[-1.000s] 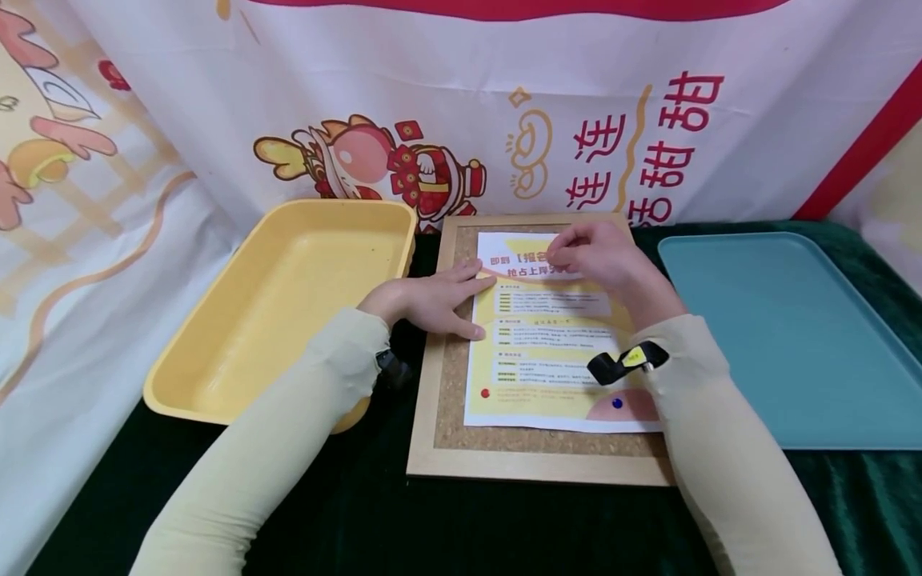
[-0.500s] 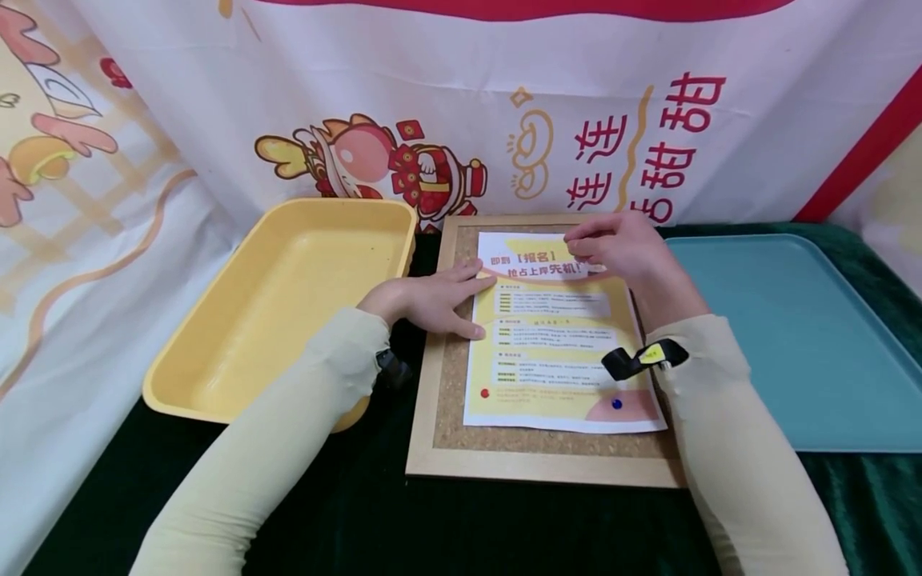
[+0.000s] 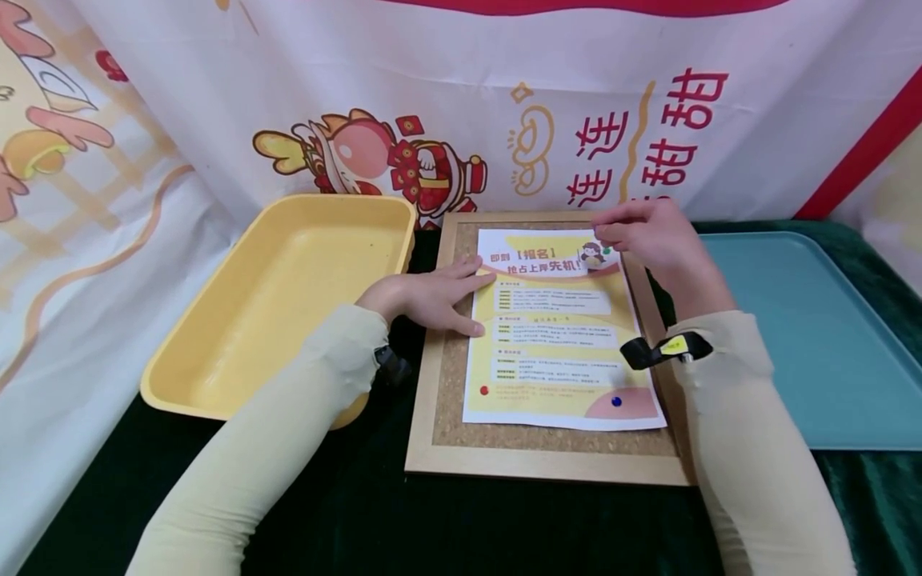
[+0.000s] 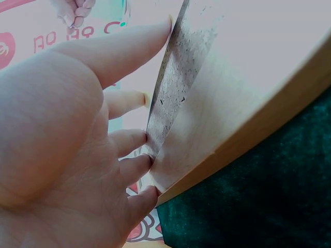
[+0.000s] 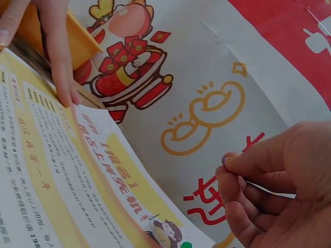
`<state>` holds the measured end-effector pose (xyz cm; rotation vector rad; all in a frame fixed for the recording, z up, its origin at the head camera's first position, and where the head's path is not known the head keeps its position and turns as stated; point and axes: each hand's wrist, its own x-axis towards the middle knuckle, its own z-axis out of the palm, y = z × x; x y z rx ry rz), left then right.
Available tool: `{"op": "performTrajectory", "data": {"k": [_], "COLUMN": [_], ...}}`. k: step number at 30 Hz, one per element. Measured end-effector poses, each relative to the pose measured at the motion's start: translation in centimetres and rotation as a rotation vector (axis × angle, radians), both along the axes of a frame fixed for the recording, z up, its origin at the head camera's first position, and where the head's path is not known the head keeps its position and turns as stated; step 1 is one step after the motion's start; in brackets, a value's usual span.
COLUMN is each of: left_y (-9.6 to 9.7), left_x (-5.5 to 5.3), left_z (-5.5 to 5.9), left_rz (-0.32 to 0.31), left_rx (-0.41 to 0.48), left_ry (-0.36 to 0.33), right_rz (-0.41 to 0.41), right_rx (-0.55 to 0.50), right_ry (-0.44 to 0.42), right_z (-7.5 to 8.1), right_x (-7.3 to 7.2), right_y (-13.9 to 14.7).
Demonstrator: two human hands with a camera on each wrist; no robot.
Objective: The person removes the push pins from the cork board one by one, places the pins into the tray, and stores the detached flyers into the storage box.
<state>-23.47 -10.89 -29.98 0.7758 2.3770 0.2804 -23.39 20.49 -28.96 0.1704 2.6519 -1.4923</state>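
A printed sheet (image 3: 547, 328) lies on a wood-framed cork board (image 3: 446, 436). A red pushpin (image 3: 484, 390) and a blue pushpin (image 3: 616, 402) sit in its lower corners. At the top right corner shows a green round pushpin head (image 3: 607, 251). My left hand (image 3: 439, 300) lies spread across the board's left side, its fingertips on the sheet's edge and thumb near the paper. Above the upper right corner, my right hand (image 3: 651, 240) pinches a small purple pushpin (image 5: 224, 160) between thumb and forefinger; most of the pin is hidden by the fingers.
A yellow tub (image 3: 288, 304) stands to the left of the board, under my left forearm. On the right lies a flat teal tray (image 3: 828, 344). Dark green cloth (image 3: 519, 528) covers the table, and a printed white curtain (image 3: 547, 48) hangs behind.
My right hand has moved rightward and up across the sheet's top to its right corner, uncovering the heading, the cartoon figure and the green pin. My left hand stays in place.
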Motion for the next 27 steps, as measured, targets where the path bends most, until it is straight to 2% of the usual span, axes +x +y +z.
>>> {"op": "performTrajectory", "data": {"k": [7,14,27], "left_y": [-0.1,-0.1,0.0], "left_x": [0.0,0.0,-0.2], "left_z": [0.0,-0.1,-0.1], "left_rz": [-0.012,-0.011,-0.016], "left_rx": [0.000,0.001,-0.010], "left_ry": [0.001,-0.004,0.005], "right_rz": [-0.049,-0.077,-0.161], "right_rx": [-0.016,-0.077,-0.094], "right_ry": [0.007,0.017,-0.037], "right_z": [0.2,-0.1,-0.7], "right_x": [-0.3,-0.5,-1.2], "right_y": [1.2,2.3,3.5]}}
